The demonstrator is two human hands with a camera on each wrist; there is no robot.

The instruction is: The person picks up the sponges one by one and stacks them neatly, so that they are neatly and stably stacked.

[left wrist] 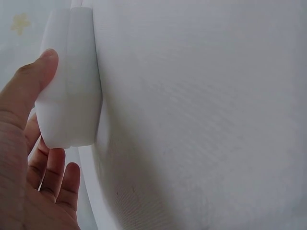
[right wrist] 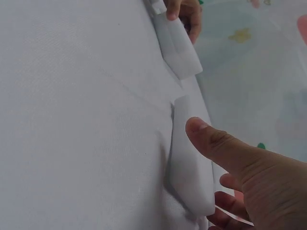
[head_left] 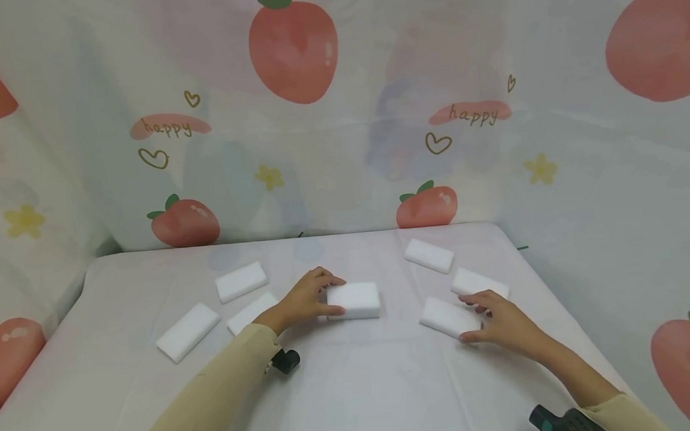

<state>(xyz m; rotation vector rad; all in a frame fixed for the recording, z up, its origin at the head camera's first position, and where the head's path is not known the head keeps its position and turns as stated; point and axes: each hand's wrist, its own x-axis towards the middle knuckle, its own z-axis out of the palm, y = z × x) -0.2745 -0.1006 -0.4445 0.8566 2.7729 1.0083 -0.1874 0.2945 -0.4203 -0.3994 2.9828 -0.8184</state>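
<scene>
At the worktop's (head_left: 375, 384) middle, the left hand (head_left: 304, 299) pinches two stacked white sponges (head_left: 354, 300); six loose sponges (head_left: 187, 332) lie unstacked, three each side. The right hand (head_left: 507, 324) spans the nearest right-side sponge (head_left: 444, 316); I cannot tell whether it grips.
</scene>
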